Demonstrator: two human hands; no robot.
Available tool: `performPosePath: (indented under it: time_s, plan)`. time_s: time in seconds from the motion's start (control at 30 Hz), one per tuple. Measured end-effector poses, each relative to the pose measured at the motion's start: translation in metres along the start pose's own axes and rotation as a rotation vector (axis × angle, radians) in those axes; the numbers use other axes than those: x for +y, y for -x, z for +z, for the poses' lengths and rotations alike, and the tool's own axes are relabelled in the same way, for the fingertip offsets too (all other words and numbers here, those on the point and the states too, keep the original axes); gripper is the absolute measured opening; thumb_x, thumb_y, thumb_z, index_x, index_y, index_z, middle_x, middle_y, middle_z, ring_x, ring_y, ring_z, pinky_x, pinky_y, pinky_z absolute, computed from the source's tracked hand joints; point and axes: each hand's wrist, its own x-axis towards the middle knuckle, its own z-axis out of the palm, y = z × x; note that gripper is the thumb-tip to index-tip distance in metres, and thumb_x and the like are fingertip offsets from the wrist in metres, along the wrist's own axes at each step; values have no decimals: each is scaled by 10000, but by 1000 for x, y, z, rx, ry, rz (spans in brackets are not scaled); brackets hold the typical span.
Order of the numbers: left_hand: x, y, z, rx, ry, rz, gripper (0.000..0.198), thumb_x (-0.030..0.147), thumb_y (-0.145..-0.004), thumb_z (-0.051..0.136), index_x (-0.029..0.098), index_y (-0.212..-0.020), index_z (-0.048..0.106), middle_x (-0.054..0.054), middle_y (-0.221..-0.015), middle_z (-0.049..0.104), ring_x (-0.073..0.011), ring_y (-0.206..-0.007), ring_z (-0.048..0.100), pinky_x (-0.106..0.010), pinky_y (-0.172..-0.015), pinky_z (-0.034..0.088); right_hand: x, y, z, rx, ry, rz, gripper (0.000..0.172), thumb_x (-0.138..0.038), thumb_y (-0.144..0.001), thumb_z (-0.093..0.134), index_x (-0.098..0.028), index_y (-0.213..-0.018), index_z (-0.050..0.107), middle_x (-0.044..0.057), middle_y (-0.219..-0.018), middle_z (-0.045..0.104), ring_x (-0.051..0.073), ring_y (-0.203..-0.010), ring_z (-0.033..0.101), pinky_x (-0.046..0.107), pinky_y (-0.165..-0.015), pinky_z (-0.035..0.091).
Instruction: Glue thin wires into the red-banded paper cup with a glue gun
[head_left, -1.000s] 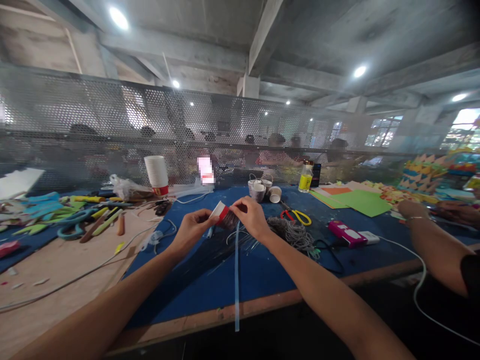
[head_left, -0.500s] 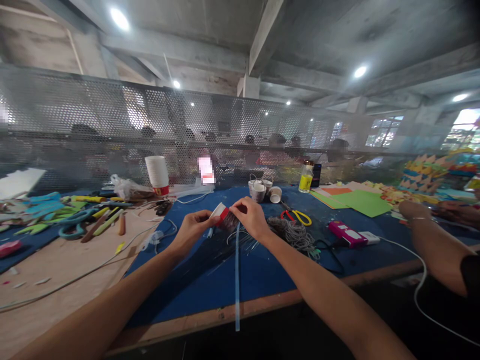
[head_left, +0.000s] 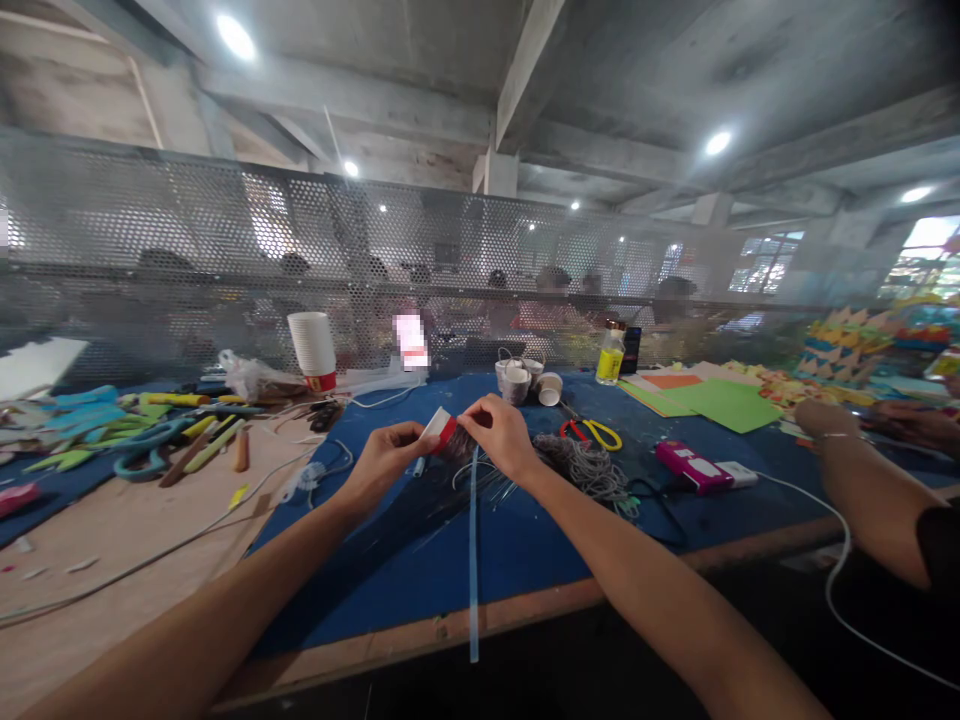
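Observation:
Above the blue mat, my left hand [head_left: 390,458] pinches a small white and red paper cup [head_left: 441,428], lying tilted on its side. Grey cord is wrapped around part of the cup. At the cup's right end, the fingers of my right hand [head_left: 496,432] are pressed together on the cord; their tips partly hide it. A loose pile of grey cord [head_left: 589,468] lies just right of my right wrist. Below the hands, a pale translucent strip [head_left: 473,560] runs over the table's front edge.
Beyond the hands stand small cord-wrapped cups [head_left: 516,384], yellow-handled scissors [head_left: 600,434], a glue bottle [head_left: 611,355] and a stack of paper cups [head_left: 312,345]. A magenta box [head_left: 694,467] with a white cable lies right. Tools [head_left: 199,445] crowd the left. Another person's arm [head_left: 862,480] reaches in at right.
The cup has turned slightly between my hands, so its white rim end looks different. Both hands keep nearly the same place and grip.

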Motion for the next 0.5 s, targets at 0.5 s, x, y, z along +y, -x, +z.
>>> performPosePath:
  time_s: [0.5]
  plan:
    - [0, 0, -2, -44, -9, -10, 186, 352, -766, 714, 168, -736, 717, -22, -738, 699, -167, -707, 589, -276, -713, 400, 2, 0, 0, -39, -7, 25, 146, -297, -854, 652, -191, -753, 650, 9, -796, 626, 129, -715, 577, 238, -681, 437]
